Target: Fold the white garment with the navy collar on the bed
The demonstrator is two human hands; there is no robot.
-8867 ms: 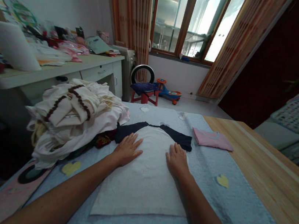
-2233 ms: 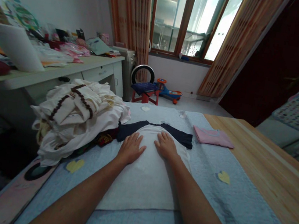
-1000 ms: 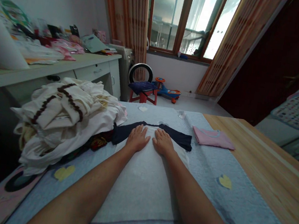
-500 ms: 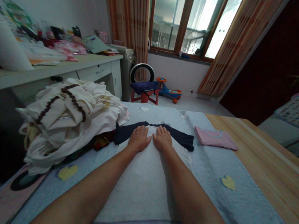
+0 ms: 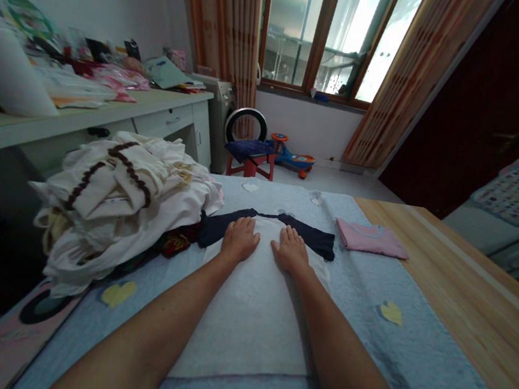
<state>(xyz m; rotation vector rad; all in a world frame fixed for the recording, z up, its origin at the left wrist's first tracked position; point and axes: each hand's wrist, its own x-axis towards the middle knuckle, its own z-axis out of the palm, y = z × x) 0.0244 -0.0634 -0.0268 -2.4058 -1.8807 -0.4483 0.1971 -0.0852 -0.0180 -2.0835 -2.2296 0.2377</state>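
A white shirt with dark navy sleeves (image 5: 250,309) is spread flat on a light blue quilted cloth (image 5: 355,337), its collar at the far end. My left hand (image 5: 240,238) lies palm down on the upper left of the shirt, by the left sleeve, fingers extended. On the upper right, near the other sleeve, my right hand (image 5: 291,249) rests flat with its fingers a little apart. Neither hand grips the fabric. Bare white cloth shows between the two hands.
A heap of cream and white clothes (image 5: 133,196) sits at the left. A folded pink garment (image 5: 372,238) lies at the right, beside the wooden tabletop (image 5: 479,283). Behind are a cluttered desk (image 5: 154,116), a stool (image 5: 251,155) and a toy car (image 5: 296,159).
My right hand has slid a little to the right across the shirt, widening the gap between my hands. My left hand has barely moved.
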